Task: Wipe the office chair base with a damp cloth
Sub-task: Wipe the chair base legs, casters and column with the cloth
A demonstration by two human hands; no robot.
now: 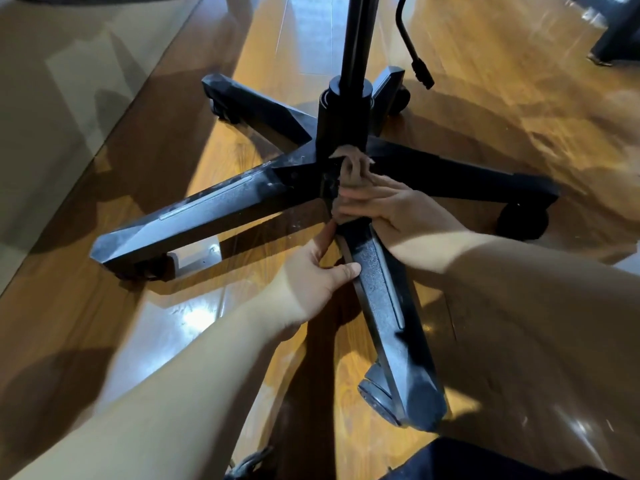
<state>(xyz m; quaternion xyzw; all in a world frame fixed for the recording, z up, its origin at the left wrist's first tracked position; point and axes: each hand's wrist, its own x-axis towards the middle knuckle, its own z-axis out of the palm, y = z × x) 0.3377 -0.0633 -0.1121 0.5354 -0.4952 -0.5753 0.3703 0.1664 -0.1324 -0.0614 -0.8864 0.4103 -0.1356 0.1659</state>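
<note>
A black five-legged office chair base (221,206) stands on a shiny wooden floor, dusty on its left legs, with the central column (346,109) rising from the hub. My right hand (377,206) presses a brown cloth (351,168) against the hub where the nearest leg (384,306) begins. My left hand (311,275) grips the left edge of that nearest leg, thumb on top and fingers underneath.
A pale wall or skirting (52,133) runs along the left. The chair's lever (420,69) hangs at the upper right of the column. Casters sit under the leg ends, one at the right (523,221). Dark furniture (616,36) stands at the top right.
</note>
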